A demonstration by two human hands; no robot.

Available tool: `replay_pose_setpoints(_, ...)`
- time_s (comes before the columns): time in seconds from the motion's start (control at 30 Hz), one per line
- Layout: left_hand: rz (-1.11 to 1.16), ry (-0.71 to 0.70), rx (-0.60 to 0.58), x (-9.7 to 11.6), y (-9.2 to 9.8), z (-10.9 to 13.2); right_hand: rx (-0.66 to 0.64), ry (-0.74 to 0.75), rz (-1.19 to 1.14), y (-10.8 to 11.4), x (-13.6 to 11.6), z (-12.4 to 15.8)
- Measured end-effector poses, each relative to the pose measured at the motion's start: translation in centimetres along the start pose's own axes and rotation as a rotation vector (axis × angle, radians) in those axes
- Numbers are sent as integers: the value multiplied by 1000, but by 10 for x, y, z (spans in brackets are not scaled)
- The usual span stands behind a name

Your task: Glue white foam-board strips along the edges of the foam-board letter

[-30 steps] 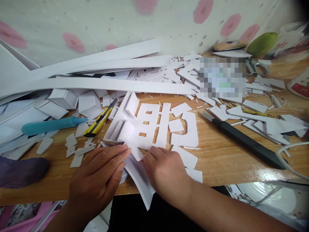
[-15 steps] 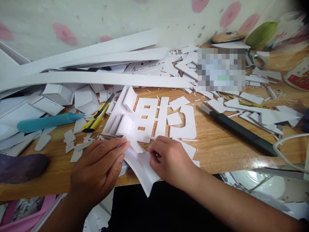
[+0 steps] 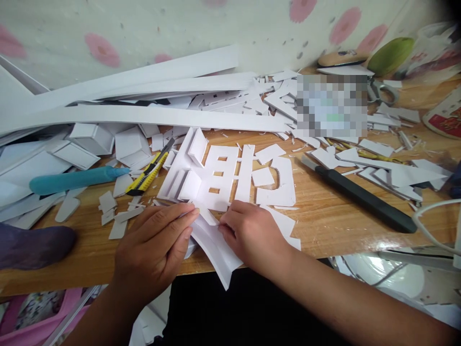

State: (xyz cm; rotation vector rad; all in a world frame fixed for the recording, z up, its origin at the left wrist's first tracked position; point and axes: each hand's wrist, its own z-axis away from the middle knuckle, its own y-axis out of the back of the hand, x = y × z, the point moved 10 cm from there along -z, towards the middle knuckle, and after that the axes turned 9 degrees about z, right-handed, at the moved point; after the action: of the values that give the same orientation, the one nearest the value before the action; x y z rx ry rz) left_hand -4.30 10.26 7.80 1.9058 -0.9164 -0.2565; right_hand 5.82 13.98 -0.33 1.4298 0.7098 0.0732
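Note:
A white foam-board cutout with square openings lies on the table, with short walls standing upright on its left part. At its near end a bent white foam-board strip curves down over the table edge. My left hand is closed, its fingers pressed together on the strip's upper left end. My right hand is curled, with thumb and forefinger pinched at the right end of a small white board piece between the hands. The exact contact under the fingers is hidden.
A yellow utility knife and a teal tube lie left. To the right are a black-handled blade, scissors and foam scraps. Long white strips run along the back. A white cable hangs at the right edge.
The view has shifted slightly, so most things sit a little farther right. My right fingertips have come slightly closer to my left hand, at the small board piece. My left hand keeps its grip.

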Motion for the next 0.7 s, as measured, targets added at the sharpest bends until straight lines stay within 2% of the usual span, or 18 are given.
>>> replay_pose_setpoints(0.5,23,8,-20,-1,-1,0,56,66,120,3,-11,2)
replay_pose_setpoints(0.63,31,18,-27,-1,-2,-2,79,41,35,3,-7,0)
replay_pose_setpoints(0.7,59,20,-16,0,0,-2,181,44,-111,17,-5,4)
